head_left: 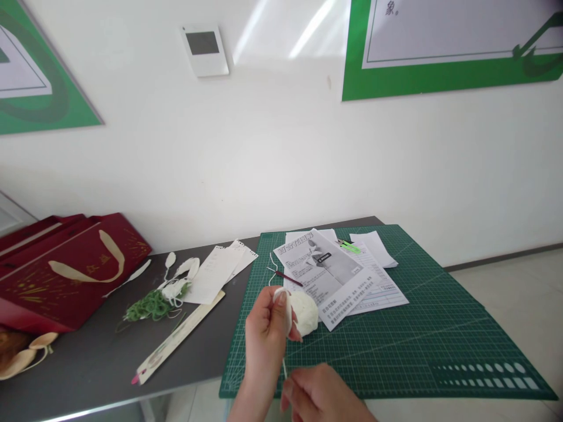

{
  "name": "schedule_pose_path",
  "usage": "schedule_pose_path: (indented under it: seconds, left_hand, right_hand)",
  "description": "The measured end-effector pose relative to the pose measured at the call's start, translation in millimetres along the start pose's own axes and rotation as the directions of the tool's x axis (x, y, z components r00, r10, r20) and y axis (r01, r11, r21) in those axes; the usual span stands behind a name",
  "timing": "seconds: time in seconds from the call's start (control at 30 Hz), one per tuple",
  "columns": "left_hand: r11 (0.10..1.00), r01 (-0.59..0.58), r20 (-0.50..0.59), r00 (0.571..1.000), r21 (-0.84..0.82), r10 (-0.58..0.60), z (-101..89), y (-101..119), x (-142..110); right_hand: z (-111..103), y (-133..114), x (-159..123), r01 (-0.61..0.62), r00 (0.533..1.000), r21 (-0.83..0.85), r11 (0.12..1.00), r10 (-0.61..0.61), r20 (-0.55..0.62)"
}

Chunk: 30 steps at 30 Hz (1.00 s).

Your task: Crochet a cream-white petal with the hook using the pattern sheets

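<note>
My left hand (265, 323) is closed on a small white crocheted piece (288, 310), thumb pressed over its face. Below it and to the right, my right hand (323, 394) pinches a white yarn strand (285, 368) that runs down from the piece. Just behind my left fingers sits a ball of cream-white yarn (307, 312) on the green cutting mat (378, 346). Beyond the left hand, a dark red crochet hook (289, 278) lies at the edge of a printed sheet (323, 275), with a loose white yarn tail beside it.
Several papers and a light-green snipper (350, 247) lie at the mat's back. On the dark table (189, 357) to the left are green yarn (152, 306), white crocheted pieces (187, 268), notebook pages (215, 272), a long pale strip (180, 337) and red gift bags (65, 269).
</note>
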<state>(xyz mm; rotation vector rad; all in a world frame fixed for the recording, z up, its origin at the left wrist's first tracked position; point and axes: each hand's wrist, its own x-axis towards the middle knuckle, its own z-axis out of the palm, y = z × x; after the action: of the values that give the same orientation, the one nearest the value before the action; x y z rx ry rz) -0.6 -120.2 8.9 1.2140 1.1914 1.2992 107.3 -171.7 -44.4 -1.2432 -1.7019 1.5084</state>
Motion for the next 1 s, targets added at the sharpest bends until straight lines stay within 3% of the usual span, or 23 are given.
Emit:
schedule_pose_path:
  seconds: [0.03,0.1,0.17,0.2,0.27,0.3,0.37,0.43,0.53,0.6,0.77,1.0]
  left_hand:
    - [0.999,0.035,0.022,0.999,-0.029,-0.035,-3.9,0,1]
    - [0.991,0.123,0.114,0.987,-0.059,-0.116,-10.4,2,2]
    - [0.957,0.270,0.298,0.927,-0.110,-0.227,-13.5,5,-2]
    - [0.930,0.341,0.374,0.888,-0.139,-0.270,-13.6,5,-4]
    - [0.884,0.430,0.440,0.841,-0.187,-0.316,-12.2,5,-11]
    - [0.873,0.443,0.430,0.841,-0.202,-0.328,-11.3,3,-14]
    - [0.863,0.457,0.398,0.848,-0.213,-0.351,-10.4,0,-18]
    - [0.848,0.491,0.415,0.826,-0.197,-0.382,-10.9,-3,-20]
    - [0.835,0.525,0.469,0.787,-0.165,-0.401,-12.1,-6,-22]
    - [0.841,0.515,0.464,0.793,-0.166,-0.394,-11.8,-6,-24]
    - [0.861,0.496,0.425,0.807,-0.109,-0.411,-7.6,-4,-31]
    - [0.935,0.352,0.351,0.871,0.041,-0.343,-6.5,-7,-34]
  right_hand:
    - [-7,0,-4,0.027,0.999,-0.076,0.997,-0.025,0.037]
    - [-25,-2,-9,0.053,0.993,-0.047,0.997,-0.058,-0.100]
    - [-42,-8,-9,0.157,0.944,0.097,0.983,-0.121,-0.307]
    - [-48,-13,-6,0.233,0.923,0.151,0.961,-0.170,-0.344]
    - [-57,-22,2,0.326,0.925,0.256,0.910,-0.252,-0.284]
    - [-59,-25,7,0.340,0.933,0.315,0.886,-0.277,-0.228]
    - [-60,-28,17,0.351,0.933,0.462,0.815,-0.261,-0.249]
    - [-58,-26,25,0.344,0.939,0.594,0.727,-0.258,-0.229]
    - [-56,-18,33,0.282,0.944,0.667,0.689,-0.325,-0.063]
    - [-56,-14,37,0.254,0.940,0.683,0.685,-0.342,-0.006]
    - [-53,-9,43,0.210,0.945,0.745,0.634,-0.327,0.011]
    - [-51,-8,43,0.257,0.942,0.785,0.564,-0.326,-0.074]
